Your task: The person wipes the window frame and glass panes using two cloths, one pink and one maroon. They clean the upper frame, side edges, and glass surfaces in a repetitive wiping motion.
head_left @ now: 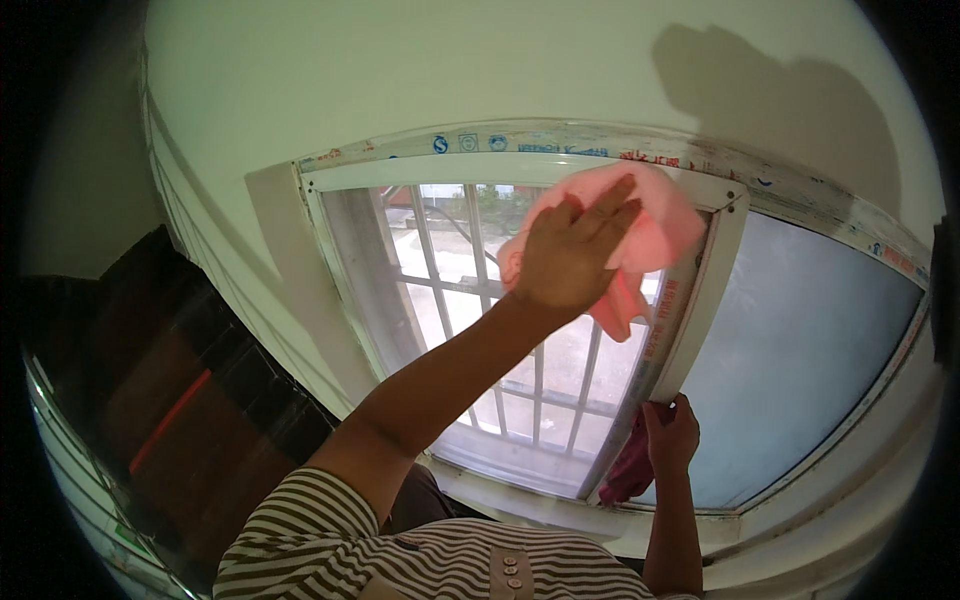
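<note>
My left hand (572,255) is raised to the upper right corner of the window sash and presses a pink cloth (655,225) against it. Some fingers stretch over the cloth, which bunches around the palm and hangs below it in a fold. Lower down, my right hand (673,435) is closed at the white upright of the sash (705,310), with a dark red cloth (629,470) bunched beside its fingers. The clear window pane (455,310) lies behind my left forearm.
Metal bars (538,395) stand outside the clear pane. To the right is a frosted pane (810,350). A white frame with printed film (480,142) borders the top, and a pale wall (400,75) rises above. Dark tiles (225,360) line the lower left.
</note>
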A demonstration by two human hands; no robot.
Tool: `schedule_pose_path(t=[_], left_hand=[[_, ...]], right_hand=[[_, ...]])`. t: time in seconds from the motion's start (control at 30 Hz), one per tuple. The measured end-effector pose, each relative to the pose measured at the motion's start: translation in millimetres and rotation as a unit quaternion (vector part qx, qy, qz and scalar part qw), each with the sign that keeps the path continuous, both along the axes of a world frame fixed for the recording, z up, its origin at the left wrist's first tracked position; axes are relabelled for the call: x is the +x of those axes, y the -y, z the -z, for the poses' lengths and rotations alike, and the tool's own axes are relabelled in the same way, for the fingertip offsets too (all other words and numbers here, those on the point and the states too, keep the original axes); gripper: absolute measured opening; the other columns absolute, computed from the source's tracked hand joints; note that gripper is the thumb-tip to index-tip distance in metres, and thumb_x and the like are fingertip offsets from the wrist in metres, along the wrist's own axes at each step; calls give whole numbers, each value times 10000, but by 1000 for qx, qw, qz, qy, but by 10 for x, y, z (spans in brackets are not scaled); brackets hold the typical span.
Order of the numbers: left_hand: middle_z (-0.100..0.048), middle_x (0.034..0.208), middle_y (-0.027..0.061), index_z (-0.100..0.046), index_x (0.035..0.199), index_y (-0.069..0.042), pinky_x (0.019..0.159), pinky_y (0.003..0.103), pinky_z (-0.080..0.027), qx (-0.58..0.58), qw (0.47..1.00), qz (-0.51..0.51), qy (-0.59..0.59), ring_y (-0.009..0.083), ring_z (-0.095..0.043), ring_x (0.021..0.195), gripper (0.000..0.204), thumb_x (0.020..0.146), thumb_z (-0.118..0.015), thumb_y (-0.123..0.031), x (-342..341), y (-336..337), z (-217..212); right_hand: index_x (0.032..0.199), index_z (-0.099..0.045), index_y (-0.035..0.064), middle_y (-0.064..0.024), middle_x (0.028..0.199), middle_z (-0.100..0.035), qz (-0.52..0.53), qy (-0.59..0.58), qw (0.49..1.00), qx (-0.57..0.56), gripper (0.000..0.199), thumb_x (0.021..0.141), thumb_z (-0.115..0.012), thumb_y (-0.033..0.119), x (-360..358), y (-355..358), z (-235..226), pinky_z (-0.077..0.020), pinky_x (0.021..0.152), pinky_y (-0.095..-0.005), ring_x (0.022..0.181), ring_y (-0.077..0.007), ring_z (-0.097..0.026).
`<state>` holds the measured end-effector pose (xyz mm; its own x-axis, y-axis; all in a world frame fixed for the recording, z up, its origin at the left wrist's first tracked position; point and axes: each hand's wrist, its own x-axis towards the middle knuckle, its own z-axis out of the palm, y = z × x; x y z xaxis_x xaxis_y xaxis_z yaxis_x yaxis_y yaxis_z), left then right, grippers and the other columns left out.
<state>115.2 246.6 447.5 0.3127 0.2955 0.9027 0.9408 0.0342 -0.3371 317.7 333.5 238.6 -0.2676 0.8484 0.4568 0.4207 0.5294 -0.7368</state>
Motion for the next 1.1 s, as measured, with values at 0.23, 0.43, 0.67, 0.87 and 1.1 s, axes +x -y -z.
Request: schedule_pose_path(t=[0.23,0.43,0.67,0.87,1.1], left_hand=[[-611,1218,155,-605,1143,-4,817,409,-471,88,994,-47,40,317,-606,971,502,647,-675,0,-769,583,-70],[-609,1228,176,-612,1074,9,730,380,-473,145,974,-155,78,310,-625,918,430,659,-719,-27,-1385,1073,-28],[-653,1074,172,-615,1059,-23,711,379,-473,197,944,-232,130,325,-630,869,371,706,-716,-78,-2011,1408,39],[-666,951,145,-589,1072,-52,728,436,-510,200,905,-263,268,363,-629,838,358,730,-690,-85,-2327,1726,-17],[-638,937,181,-561,1052,-56,728,410,-498,171,939,-140,265,359,-630,868,288,770,-609,-23,-1712,1413,28]], right_hand=[[962,-604,25,-136,876,-689,0,-6,1000,-1,340,763,-762,251,-35,-27,34,-527,732,-390,791,-291,-678],[961,-595,4,-154,857,-671,-10,-20,999,23,334,766,-756,222,-59,-7,47,-513,727,-406,784,-319,-663],[970,-582,-2,-159,880,-668,4,-21,1000,19,339,776,-748,221,-78,37,18,-512,744,-411,804,-324,-658],[969,-567,-1,-152,865,-670,-4,0,999,42,338,786,-740,224,-54,19,39,-517,715,-408,793,-318,-661],[966,-558,5,-163,859,-660,-14,-9,998,56,346,784,-746,231,-37,2,78,-514,711,-422,787,-339,-652]])
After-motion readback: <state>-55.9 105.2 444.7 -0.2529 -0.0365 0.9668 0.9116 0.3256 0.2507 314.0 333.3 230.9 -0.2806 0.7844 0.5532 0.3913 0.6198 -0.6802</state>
